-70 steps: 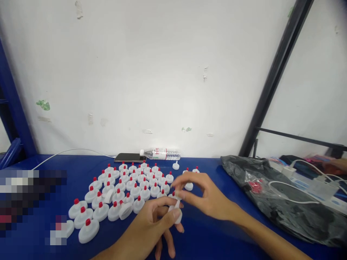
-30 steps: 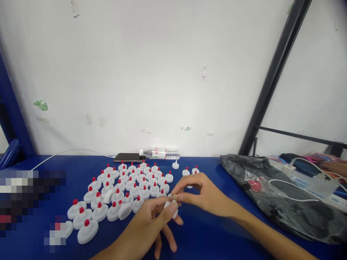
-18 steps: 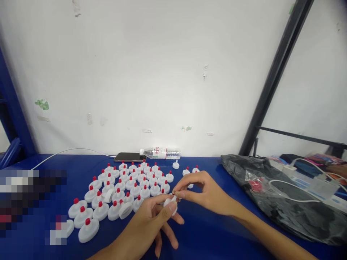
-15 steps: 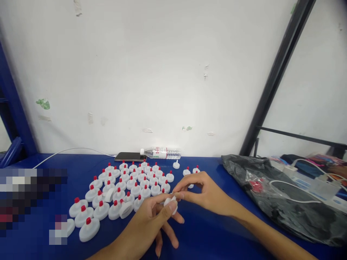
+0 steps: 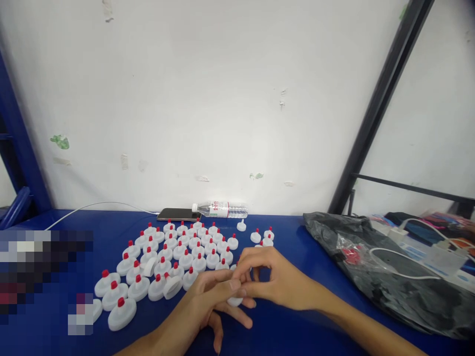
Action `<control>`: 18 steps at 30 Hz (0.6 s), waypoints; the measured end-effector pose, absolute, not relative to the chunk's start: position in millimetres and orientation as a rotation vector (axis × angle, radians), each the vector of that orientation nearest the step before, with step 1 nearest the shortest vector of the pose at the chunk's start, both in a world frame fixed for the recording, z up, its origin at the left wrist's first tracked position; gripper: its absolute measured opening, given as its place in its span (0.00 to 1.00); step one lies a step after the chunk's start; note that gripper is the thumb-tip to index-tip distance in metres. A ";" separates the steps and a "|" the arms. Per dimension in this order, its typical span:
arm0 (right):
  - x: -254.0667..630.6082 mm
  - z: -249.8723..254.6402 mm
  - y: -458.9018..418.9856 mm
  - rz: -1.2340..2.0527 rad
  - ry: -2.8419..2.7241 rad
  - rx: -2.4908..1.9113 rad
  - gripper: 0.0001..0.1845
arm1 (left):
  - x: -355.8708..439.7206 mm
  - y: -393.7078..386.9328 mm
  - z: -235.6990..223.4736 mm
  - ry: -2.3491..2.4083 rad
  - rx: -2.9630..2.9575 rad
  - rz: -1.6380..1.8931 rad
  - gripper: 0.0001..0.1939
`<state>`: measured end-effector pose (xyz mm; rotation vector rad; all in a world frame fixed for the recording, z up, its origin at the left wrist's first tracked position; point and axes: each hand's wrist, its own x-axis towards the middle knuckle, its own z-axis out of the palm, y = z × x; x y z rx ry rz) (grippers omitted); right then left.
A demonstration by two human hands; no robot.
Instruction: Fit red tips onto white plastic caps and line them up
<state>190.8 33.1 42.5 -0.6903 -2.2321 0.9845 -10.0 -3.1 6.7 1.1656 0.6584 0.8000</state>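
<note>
Between the thumb and fingers of my left hand is a white nozzle cap, mostly covered by both hands. My right hand pinches at the top of this cap, its thumb and forefinger meeting over the nozzle; whatever lies between those fingertips is hidden. Left of and behind my hands stand many white nozzle caps with red tips in loose rows. One white cap without a red tip sits behind them near the bottle. Several more red-tipped caps stand just beyond my right hand.
Against the wall lie a clear water bottle and a phone with a white cable. At right, a black plastic bag carries a small clear bag of red pieces, beside a power strip. A dark metal post rises behind.
Both hands have moved slightly lower with the cap. My right fingers have closed further over the nozzle, hiding its tip, which showed before.
</note>
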 end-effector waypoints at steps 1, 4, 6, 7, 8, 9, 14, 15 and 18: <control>190.1 42.8 32.2 0.992 -2.225 -0.695 0.06 | -10.2 -3.5 7.5 0.670 1.187 0.796 0.24; 189.1 44.6 31.1 1.015 -2.223 -0.703 0.06 | -9.8 -3.6 8.9 0.689 1.224 0.793 0.24; 188.9 45.5 30.9 1.017 -2.247 -0.703 0.07 | -9.0 -3.0 8.9 0.701 1.234 0.792 0.25; 188.9 45.8 30.8 1.017 -2.259 -0.704 0.08 | -8.4 -2.7 8.8 0.711 1.233 0.791 0.25; 188.9 45.7 30.6 1.019 -2.268 -0.704 0.09 | -7.8 -2.5 8.8 0.722 1.232 0.790 0.24; 188.9 45.5 30.4 1.022 -2.273 -0.702 0.09 | -7.1 -2.5 8.9 0.735 1.232 0.789 0.24; 190.4 42.0 30.1 1.025 -2.307 -0.674 0.08 | -4.5 -4.2 10.4 0.777 1.272 0.774 0.25; 190.8 41.2 30.2 1.022 -2.313 -0.668 0.08 | -4.2 -4.7 10.6 0.778 1.281 0.769 0.25; 191.8 39.0 30.7 1.014 -2.335 -0.650 0.06 | -4.0 -5.7 10.6 0.779 1.292 0.753 0.24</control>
